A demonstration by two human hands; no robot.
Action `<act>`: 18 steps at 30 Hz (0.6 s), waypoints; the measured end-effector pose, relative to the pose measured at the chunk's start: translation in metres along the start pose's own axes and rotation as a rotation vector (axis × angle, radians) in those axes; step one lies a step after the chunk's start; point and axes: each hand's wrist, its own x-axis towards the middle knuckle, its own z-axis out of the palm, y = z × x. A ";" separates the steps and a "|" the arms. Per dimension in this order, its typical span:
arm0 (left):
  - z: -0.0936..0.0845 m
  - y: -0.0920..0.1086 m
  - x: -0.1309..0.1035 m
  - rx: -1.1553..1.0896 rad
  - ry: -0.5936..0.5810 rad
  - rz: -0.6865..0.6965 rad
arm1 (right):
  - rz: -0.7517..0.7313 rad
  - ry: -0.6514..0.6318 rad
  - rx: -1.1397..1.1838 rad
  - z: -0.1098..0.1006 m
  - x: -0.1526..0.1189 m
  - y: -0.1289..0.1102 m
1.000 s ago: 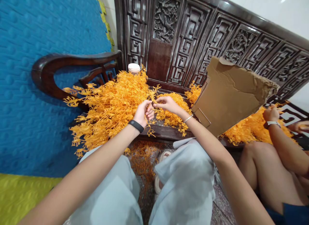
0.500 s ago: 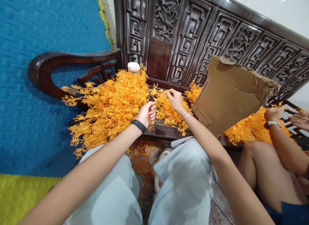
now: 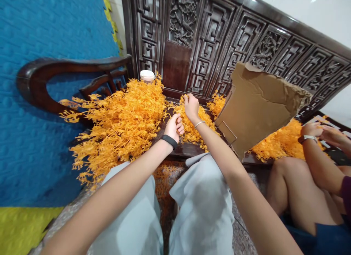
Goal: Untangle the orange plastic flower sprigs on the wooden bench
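Note:
My left hand [image 3: 173, 128], with a black wristband, is closed on a thin orange plastic piece over the bench seat. Just above and to its right, my right hand [image 3: 191, 106] pinches the same orange strand, a thin bracelet on its wrist. A large heap of orange branching pieces [image 3: 123, 120] lies left of my hands. Behind and beneath my right hand is a smaller orange pile [image 3: 201, 120]. The ends of the held strand are partly hidden by my fingers.
A brown cardboard sheet [image 3: 260, 105] leans right of my hands. Behind the large heap stands a white-lidded cup [image 3: 147, 76]. The bench has a curved armrest [image 3: 33, 79] and carved back. Another person's hands [image 3: 312, 130] are at the far right beside more orange pieces [image 3: 285, 140].
My left hand has moved slightly right, and my right hand slightly left and up, bringing them closer together. The view has shifted a little. The other person's hands have come together.

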 end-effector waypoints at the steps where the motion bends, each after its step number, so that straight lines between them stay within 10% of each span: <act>1: 0.000 0.001 0.001 -0.004 -0.001 0.006 | 0.017 0.001 0.016 0.001 0.002 -0.002; 9: 0.002 0.003 0.001 -0.009 0.024 -0.006 | 0.527 0.007 0.326 0.021 0.022 -0.004; 18: 0.008 0.004 0.006 -0.015 0.040 -0.029 | 0.680 0.144 0.426 0.033 0.027 -0.005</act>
